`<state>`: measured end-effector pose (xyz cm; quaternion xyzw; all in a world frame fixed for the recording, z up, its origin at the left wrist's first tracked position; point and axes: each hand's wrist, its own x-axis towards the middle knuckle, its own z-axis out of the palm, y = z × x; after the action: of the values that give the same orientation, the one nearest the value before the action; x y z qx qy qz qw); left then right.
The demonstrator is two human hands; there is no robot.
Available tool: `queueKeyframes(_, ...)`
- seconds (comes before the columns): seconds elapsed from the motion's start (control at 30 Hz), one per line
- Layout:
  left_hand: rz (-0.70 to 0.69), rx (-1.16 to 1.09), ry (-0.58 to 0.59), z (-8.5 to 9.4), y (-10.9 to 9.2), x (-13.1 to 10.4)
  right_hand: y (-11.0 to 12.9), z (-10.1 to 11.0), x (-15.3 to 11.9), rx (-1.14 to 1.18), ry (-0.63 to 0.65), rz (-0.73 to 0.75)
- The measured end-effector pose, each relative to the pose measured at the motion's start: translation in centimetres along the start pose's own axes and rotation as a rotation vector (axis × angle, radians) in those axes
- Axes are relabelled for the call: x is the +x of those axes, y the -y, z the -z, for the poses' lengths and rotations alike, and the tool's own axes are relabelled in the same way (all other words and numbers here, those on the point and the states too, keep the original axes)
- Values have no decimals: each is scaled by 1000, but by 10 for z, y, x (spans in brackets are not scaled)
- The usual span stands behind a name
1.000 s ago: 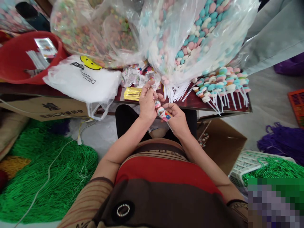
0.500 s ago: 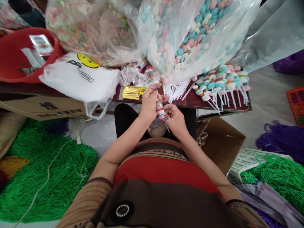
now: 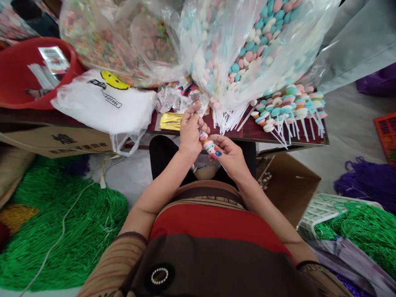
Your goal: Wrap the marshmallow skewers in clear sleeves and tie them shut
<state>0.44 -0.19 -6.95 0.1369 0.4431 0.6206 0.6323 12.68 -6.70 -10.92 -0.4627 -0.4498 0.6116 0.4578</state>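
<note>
A wrapped candy skewer (image 3: 210, 146), with pink, white and blue pieces inside a printed clear wrapper, slants between both hands above the lap. My left hand (image 3: 192, 134) pinches its upper end. Around the lower end are the fingers of my right hand (image 3: 229, 152). Just beyond my left hand, gold twist ties (image 3: 170, 121) lie on the dark red table (image 3: 241, 133), beside small printed wrappers (image 3: 173, 99). White sticks (image 3: 229, 120) and a pile of unwrapped candy skewers (image 3: 287, 108) rest to the right.
Large clear candy bags (image 3: 256, 53) stand at the back. At left are a red basin (image 3: 69, 62) and a white plastic bag (image 3: 105, 99). A cardboard box (image 3: 287, 185) and a white basket (image 3: 309, 214) are below right; green strands (image 3: 62, 222) cover the floor left.
My left hand has shifted slightly left with its fingers more closed round the wrapper end. More of the candy skewer shows between my hands. My right hand has moved slightly.
</note>
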Motion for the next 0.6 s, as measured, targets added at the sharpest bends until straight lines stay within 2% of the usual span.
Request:
queueKeyframes(0.13,-70,-20,-13,6,-4,8,4,6,-10,64,86,-110)
queueKeyframes(0.27,-126,-21,-21,9,-10,17,5,8,-22,19,146,-235)
queueKeyframes(0.43,-100,9,134,11,-4,12,5,6,-24,-7,-15,-194)
queueKeyframes(0.5,-39,32,209,16,5,2,6,6,-22,-10,-67,-144)
queueKeyframes(0.6,124,64,356,24,20,-16,6,6,-21,-36,-80,-74)
